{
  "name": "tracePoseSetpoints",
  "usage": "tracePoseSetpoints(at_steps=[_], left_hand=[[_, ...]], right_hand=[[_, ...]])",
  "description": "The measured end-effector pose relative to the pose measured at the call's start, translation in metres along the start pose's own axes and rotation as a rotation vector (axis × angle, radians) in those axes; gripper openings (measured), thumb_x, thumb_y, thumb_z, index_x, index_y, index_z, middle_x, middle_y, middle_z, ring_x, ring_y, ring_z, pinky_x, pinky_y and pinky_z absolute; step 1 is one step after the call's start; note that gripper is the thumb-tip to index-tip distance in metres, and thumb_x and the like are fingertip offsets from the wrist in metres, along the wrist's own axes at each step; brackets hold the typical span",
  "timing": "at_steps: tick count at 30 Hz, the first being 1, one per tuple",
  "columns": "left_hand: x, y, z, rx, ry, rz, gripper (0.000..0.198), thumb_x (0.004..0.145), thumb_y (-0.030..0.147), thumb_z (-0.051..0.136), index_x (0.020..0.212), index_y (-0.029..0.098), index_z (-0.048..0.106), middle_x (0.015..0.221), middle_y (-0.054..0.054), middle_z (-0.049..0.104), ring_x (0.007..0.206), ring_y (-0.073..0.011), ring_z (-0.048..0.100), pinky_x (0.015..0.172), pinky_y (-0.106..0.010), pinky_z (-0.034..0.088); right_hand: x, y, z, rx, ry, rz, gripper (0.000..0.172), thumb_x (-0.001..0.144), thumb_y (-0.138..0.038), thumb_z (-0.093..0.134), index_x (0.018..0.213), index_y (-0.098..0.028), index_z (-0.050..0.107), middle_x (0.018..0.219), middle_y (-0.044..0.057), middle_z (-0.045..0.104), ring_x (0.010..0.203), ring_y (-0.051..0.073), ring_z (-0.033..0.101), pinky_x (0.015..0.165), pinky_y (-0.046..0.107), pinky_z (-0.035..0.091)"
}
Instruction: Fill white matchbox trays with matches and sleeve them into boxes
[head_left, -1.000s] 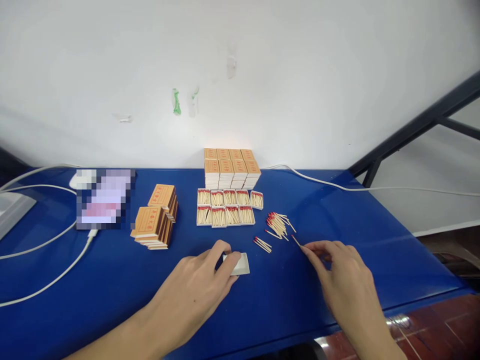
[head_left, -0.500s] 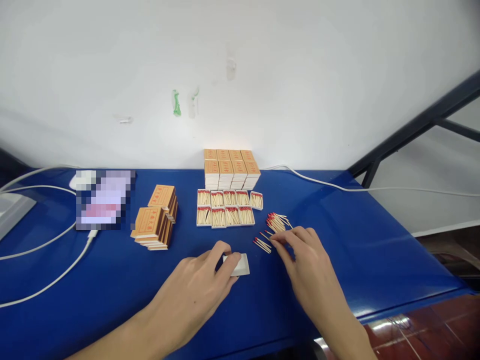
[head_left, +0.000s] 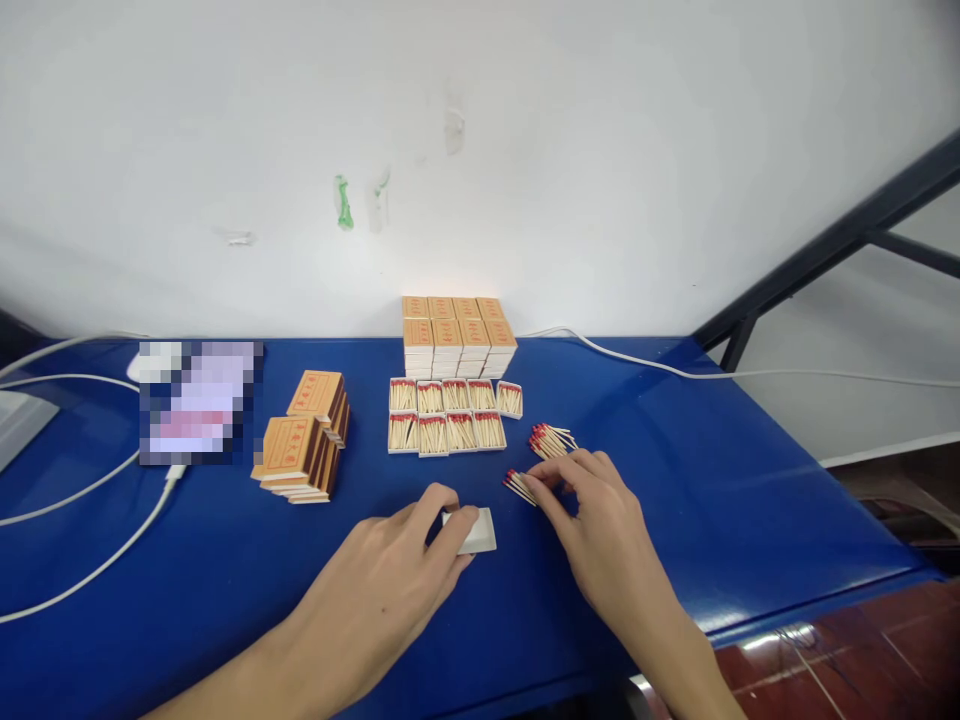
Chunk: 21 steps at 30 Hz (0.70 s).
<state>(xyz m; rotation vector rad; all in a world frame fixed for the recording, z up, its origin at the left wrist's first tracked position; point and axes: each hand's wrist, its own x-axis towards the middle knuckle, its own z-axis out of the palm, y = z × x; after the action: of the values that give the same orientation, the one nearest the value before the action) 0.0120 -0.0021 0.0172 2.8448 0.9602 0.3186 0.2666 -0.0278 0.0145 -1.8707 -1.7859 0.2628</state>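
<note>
My left hand (head_left: 397,565) pinches an empty white matchbox tray (head_left: 481,532) by its left end, low over the blue table. To its right, my right hand (head_left: 592,515) has its thumb and forefinger closed on matchsticks at the near end of a small bunch of red-tipped matchsticks (head_left: 516,485). How many are between the fingertips I cannot make out. A bigger loose pile of matchsticks (head_left: 551,438) lies just beyond those fingers. Farther back stand two rows of trays filled with matchsticks (head_left: 448,433), their red heads pointing mostly away from me.
Behind the filled trays, orange-topped matchboxes (head_left: 459,333) are stacked against the white wall. Matchbox covers (head_left: 292,447) stand piled at the left. Beyond them lie a phone (head_left: 206,395), its screen blurred, and white cables (head_left: 161,500). A dark metal brace (head_left: 810,250) rises at the right.
My right hand has shifted slightly left onto the small bunch, bringing a matchstick against it. The left hand holds the tray as before. The whole view has shifted slightly.
</note>
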Motion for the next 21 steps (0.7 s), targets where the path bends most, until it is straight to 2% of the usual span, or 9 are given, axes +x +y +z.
tracePoseSetpoints(at_steps=[2,6,8,16,21], left_hand=[[0.0,0.0,0.0,0.001,0.002,0.004,0.035,0.112,0.02,0.059,0.146,0.021,0.054,0.129,-0.01,0.066,0.084,-0.0269,0.08,0.057,-0.043,0.066],[0.001,0.0,0.001,0.003,0.009,0.009,0.035,0.11,0.02,0.061,0.144,0.021,0.055,0.128,-0.01,0.066,0.083,-0.0268,0.08,0.056,-0.043,0.066],[0.001,0.0,0.001,0.005,0.013,0.007,0.035,0.109,0.02,0.062,0.143,0.021,0.055,0.128,-0.009,0.066,0.083,-0.0263,0.079,0.056,-0.042,0.066],[0.0,0.001,0.0,0.017,0.016,0.006,0.036,0.108,0.02,0.066,0.142,0.021,0.057,0.126,-0.009,0.067,0.083,-0.0257,0.079,0.057,-0.04,0.065],[0.002,0.001,-0.001,0.02,0.02,0.01,0.039,0.106,0.018,0.068,0.143,0.021,0.057,0.126,-0.01,0.068,0.082,-0.026,0.08,0.056,-0.04,0.065]], right_hand=[[0.0,0.001,-0.002,0.003,0.015,0.002,0.021,0.112,-0.033,0.061,0.097,-0.024,0.072,0.099,0.007,0.072,0.1,0.029,0.062,0.086,0.043,0.051],[0.001,0.01,-0.003,-0.113,0.193,-0.046,0.024,0.113,-0.036,0.059,0.106,-0.02,0.075,0.098,0.008,0.072,0.093,0.028,0.061,0.081,0.042,0.051],[0.002,0.014,-0.001,-0.144,0.229,-0.082,0.025,0.113,-0.036,0.059,0.106,-0.019,0.076,0.097,0.009,0.072,0.092,0.028,0.061,0.081,0.043,0.051],[0.002,0.014,0.004,-0.154,0.199,-0.107,0.019,0.111,-0.027,0.061,0.097,-0.02,0.071,0.094,0.009,0.07,0.09,0.028,0.061,0.077,0.042,0.05],[-0.003,0.01,-0.003,-0.09,0.081,-0.095,0.015,0.11,-0.023,0.061,0.099,-0.023,0.07,0.099,0.007,0.071,0.096,0.029,0.062,0.079,0.042,0.053]])
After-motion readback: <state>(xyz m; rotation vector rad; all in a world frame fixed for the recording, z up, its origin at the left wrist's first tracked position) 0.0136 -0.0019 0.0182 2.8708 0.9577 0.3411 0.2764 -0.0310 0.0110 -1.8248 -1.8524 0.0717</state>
